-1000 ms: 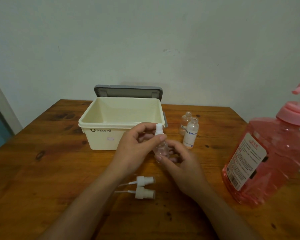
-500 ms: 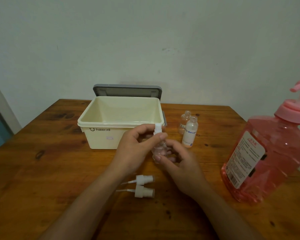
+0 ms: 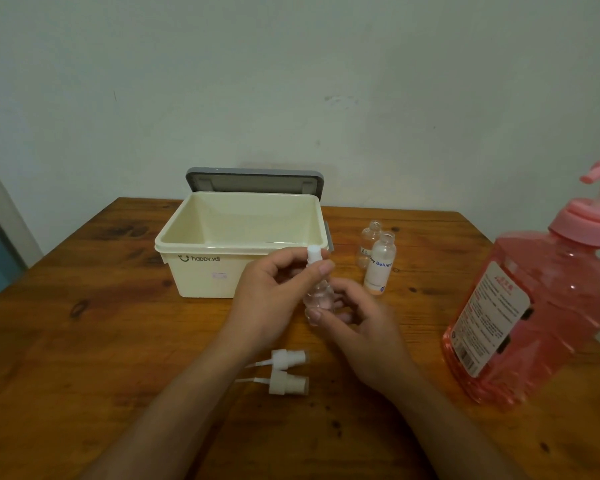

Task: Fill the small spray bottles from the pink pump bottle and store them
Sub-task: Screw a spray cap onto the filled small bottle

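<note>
Dim, soft indoor light, faint shadows, slightly blurry throughout, wide-angle bending at the edges

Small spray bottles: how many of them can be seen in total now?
3. One small bottle is held between the left hand and right hand. Two open bottles, one clear and one labelled, stand right of the cream box. None seems hidden.

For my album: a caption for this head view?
Left hand twists sprayer onto small bottle held by right hand.
</note>
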Demonstrator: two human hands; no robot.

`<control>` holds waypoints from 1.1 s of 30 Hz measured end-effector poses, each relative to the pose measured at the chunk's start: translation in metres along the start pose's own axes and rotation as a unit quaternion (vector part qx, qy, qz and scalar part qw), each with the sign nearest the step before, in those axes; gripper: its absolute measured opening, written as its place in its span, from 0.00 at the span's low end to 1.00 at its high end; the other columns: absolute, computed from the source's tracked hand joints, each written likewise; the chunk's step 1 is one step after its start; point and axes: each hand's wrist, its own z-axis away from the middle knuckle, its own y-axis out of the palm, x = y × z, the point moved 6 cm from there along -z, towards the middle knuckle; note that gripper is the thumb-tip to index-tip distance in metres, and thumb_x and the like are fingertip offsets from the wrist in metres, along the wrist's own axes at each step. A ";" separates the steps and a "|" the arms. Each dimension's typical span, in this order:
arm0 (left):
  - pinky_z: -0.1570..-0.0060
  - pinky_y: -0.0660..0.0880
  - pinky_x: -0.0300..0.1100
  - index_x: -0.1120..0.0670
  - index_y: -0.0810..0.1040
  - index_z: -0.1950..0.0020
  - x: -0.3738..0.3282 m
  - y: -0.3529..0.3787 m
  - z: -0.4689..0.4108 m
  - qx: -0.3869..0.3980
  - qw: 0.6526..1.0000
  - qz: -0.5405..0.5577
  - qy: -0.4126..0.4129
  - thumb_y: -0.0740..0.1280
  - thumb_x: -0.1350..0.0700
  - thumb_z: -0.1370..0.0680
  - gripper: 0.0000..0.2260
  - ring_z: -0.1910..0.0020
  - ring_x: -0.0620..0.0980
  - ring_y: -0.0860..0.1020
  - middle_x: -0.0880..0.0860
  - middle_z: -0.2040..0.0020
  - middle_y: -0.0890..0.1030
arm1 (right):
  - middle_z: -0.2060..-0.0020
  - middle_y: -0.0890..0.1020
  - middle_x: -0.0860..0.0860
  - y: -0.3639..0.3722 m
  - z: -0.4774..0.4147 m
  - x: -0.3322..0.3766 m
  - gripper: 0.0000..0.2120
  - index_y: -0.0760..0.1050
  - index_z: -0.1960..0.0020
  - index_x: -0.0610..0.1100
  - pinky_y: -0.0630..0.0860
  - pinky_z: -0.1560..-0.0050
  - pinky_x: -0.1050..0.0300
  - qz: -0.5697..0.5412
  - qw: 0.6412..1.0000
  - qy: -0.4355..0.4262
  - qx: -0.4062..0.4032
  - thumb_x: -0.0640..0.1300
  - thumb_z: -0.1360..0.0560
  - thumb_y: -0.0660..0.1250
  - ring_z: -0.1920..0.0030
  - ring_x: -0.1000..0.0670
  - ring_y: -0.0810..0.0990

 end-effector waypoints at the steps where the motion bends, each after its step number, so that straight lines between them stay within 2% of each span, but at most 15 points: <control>1: 0.60 0.76 0.28 0.48 0.84 0.49 0.000 -0.001 0.000 0.000 1.000 -0.008 0.001 0.72 0.53 0.27 0.08 0.55 0.39 0.83 0.44 0.54 0.86 | 0.53 0.82 0.59 0.000 0.000 0.001 0.13 0.75 0.43 0.57 0.77 0.57 0.65 0.000 1.000 -0.002 0.001 0.44 0.25 0.70 0.54 0.57 0.81; 5: 0.61 0.77 0.30 0.48 0.85 0.49 0.000 -0.003 -0.001 -0.023 0.999 -0.046 0.000 0.72 0.45 0.32 0.14 0.58 0.39 0.82 0.45 0.58 0.85 | 0.53 0.82 0.59 0.001 0.000 0.001 0.13 0.75 0.43 0.55 0.78 0.57 0.64 0.005 1.000 -0.010 -0.004 0.44 0.25 0.70 0.54 0.57 0.82; 8: 0.65 0.75 0.29 0.52 0.84 0.50 0.002 -0.003 -0.001 -0.062 0.997 -0.056 -0.005 0.74 0.43 0.36 0.18 0.64 0.37 0.80 0.44 0.63 0.83 | 0.54 0.82 0.60 0.000 -0.001 0.001 0.12 0.76 0.45 0.55 0.79 0.57 0.63 0.009 1.000 -0.009 -0.015 0.45 0.26 0.71 0.55 0.57 0.82; 13: 0.69 0.72 0.27 0.49 0.77 0.58 0.002 -0.002 -0.001 -0.094 0.992 -0.084 -0.004 0.74 0.39 0.39 0.18 0.68 0.35 0.75 0.37 0.69 0.77 | 0.56 0.82 0.61 -0.001 -0.001 0.001 0.11 0.75 0.49 0.56 0.79 0.58 0.62 0.020 0.999 -0.011 -0.028 0.47 0.28 0.73 0.56 0.57 0.82; 17: 0.70 0.72 0.28 0.50 0.77 0.59 0.003 -0.003 -0.001 -0.090 0.992 -0.083 -0.008 0.74 0.39 0.39 0.19 0.69 0.36 0.74 0.39 0.69 0.76 | 0.56 0.82 0.60 -0.001 -0.001 0.001 0.12 0.75 0.50 0.55 0.80 0.57 0.60 0.019 0.999 -0.010 -0.027 0.46 0.29 0.74 0.56 0.56 0.82; 19: 0.66 0.75 0.30 0.51 0.80 0.53 0.003 -0.002 -0.001 -0.064 0.995 -0.075 -0.015 0.73 0.40 0.37 0.19 0.66 0.37 0.77 0.43 0.65 0.79 | 0.56 0.83 0.60 -0.002 -0.001 -0.001 0.11 0.76 0.48 0.54 0.80 0.57 0.59 0.010 1.000 -0.001 -0.027 0.46 0.28 0.73 0.56 0.56 0.82; 22: 0.54 0.80 0.37 0.48 0.82 0.43 0.001 0.001 0.001 -0.005 0.998 -0.063 -0.014 0.70 0.42 0.32 0.20 0.53 0.44 0.81 0.50 0.51 0.83 | 0.55 0.82 0.60 -0.003 0.000 -0.001 0.11 0.77 0.45 0.53 0.77 0.59 0.64 0.002 1.000 0.002 -0.020 0.44 0.27 0.72 0.56 0.57 0.81; 26: 0.48 0.79 0.37 0.51 0.82 0.41 0.002 -0.004 0.002 0.017 0.999 -0.037 -0.025 0.70 0.53 0.24 0.13 0.49 0.44 0.82 0.50 0.49 0.85 | 0.55 0.82 0.61 -0.003 0.000 0.000 0.12 0.77 0.45 0.54 0.78 0.58 0.64 0.009 1.000 0.000 -0.018 0.44 0.26 0.71 0.56 0.57 0.81; 28: 0.51 0.80 0.37 0.52 0.83 0.44 0.005 -0.007 0.002 -0.005 0.999 -0.023 -0.037 0.72 0.55 0.25 0.11 0.51 0.47 0.83 0.53 0.51 0.85 | 0.55 0.82 0.61 -0.003 0.000 0.000 0.11 0.77 0.47 0.55 0.79 0.57 0.62 0.011 1.000 0.000 -0.023 0.45 0.27 0.73 0.56 0.56 0.82; 30: 0.59 0.78 0.31 0.55 0.83 0.48 0.006 -0.007 0.001 -0.033 0.998 -0.014 -0.047 0.75 0.53 0.29 0.12 0.58 0.42 0.82 0.54 0.55 0.84 | 0.55 0.82 0.60 -0.004 -0.001 0.000 0.12 0.76 0.48 0.54 0.79 0.57 0.61 0.014 0.999 -0.003 -0.033 0.45 0.29 0.74 0.56 0.56 0.82; 33: 0.65 0.74 0.28 0.56 0.81 0.52 0.008 -0.002 0.000 -0.044 0.998 0.002 -0.049 0.77 0.53 0.31 0.11 0.65 0.37 0.80 0.47 0.63 0.83 | 0.56 0.82 0.60 -0.005 -0.001 -0.002 0.12 0.76 0.49 0.52 0.79 0.58 0.61 0.016 0.999 -0.001 -0.042 0.46 0.30 0.75 0.56 0.56 0.82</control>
